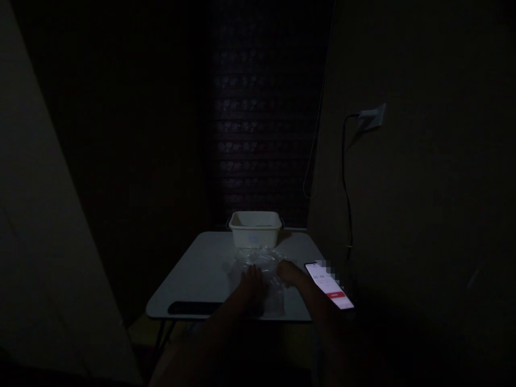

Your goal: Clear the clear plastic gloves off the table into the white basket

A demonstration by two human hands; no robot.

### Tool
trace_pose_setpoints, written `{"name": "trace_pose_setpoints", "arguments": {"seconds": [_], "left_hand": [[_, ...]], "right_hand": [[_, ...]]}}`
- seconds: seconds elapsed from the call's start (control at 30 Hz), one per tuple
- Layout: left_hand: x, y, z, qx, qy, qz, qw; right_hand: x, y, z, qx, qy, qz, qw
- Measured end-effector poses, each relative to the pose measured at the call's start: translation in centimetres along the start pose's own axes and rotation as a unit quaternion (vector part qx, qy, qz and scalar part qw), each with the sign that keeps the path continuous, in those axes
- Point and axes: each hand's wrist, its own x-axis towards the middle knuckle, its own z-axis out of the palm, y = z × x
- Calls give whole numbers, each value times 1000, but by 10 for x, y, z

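A clear, crinkled plastic bag [262, 258] lies on the white table [193, 269], between the tub and my body. My left hand [253, 284] rests on top of the bag with its fingers stretched out. At the right side of the bag, my right hand [287, 272] is closed, its curled fingers gripping the plastic. The dim light hides the fingertips and whatever may be inside the bag.
A white plastic tub [256, 236] with dark handles stands at the table's far edge. A lit phone [328, 285] is by the right edge. A dark slot [193, 308] runs along the near edge. A cable [344, 161] hangs from the wall socket.
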Motion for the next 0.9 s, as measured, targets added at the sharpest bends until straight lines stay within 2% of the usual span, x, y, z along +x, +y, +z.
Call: {"name": "trace_pose_setpoints", "arguments": {"seconds": [0.13, 0.27, 0.33, 0.43, 0.57, 0.77, 0.9], "left_hand": [[-15, 1, 8, 9, 14, 54, 998], [-22, 1, 4, 14, 2, 58, 998], [-22, 0, 3, 14, -10, 58, 998], [-20, -5, 5, 13, 0, 50, 999], [-18, -19, 5, 12, 18, 3, 1000], [-22, -56, 1, 18, 12, -77, 997], [-28, -80, 0, 9, 21, -85, 996]], "right_hand": [[-4, -11, 3, -22, 6, -59, 998], [-10, -22, 25, -76, 16, -141, 987], [-11, -22, 37, -98, -2, -146, 984], [-12, -14, 47, -116, -13, -133, 984], [-10, 3, 44, -133, -21, -102, 986], [-4, 21, 34, -118, -1, -29, 993], [-1, 28, 29, -85, -25, 19, 996]]}}
